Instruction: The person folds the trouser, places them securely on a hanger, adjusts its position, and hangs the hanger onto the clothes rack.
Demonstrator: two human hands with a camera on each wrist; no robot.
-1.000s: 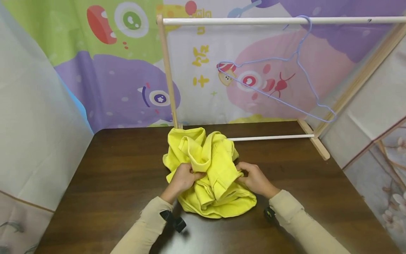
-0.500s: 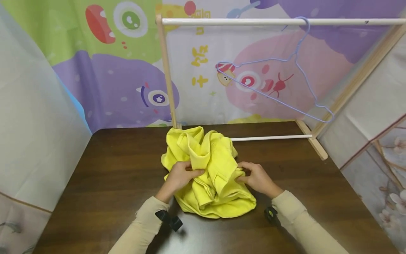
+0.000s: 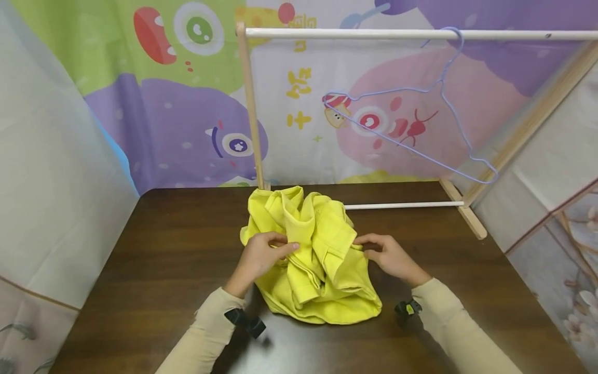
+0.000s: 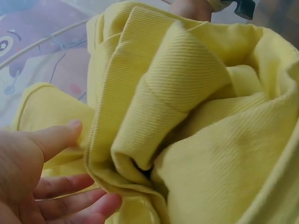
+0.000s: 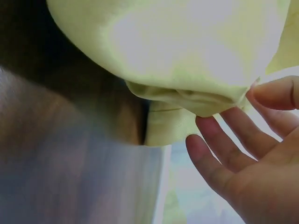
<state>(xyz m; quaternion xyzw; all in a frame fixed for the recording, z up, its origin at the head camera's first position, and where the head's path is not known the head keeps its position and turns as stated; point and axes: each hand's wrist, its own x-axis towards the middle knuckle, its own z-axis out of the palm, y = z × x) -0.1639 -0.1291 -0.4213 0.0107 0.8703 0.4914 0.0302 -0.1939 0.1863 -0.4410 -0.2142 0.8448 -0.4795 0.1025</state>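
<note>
The left hand (image 3: 258,258) rests loosely spread against the yellow cloth (image 3: 331,306); right hand (image 3: 395,259) seemingly pinches its edge.

- Left hand (image 4: 21,172), right hand (image 5: 257,172): cropped in my wrist views.
- Tabletop (image 5: 88,182), beyond right fingertips (image 5: 198,144): blurred.
- Rack (image 3: 392,34), beyond them: cropped, head view.

I read the yellow garment (image 3: 327,244) as matt cloth, finely ribbed in its weave. The bench (image 3: 177,259) under it looks like dark-grained wood, glossy toward the near edge. At the far edge I see a bare-wood rack (image 3: 253,114), its glossy white rod (image 3: 374,34) and a smooth, plastic-looking hanger (image 3: 442,82).
</note>
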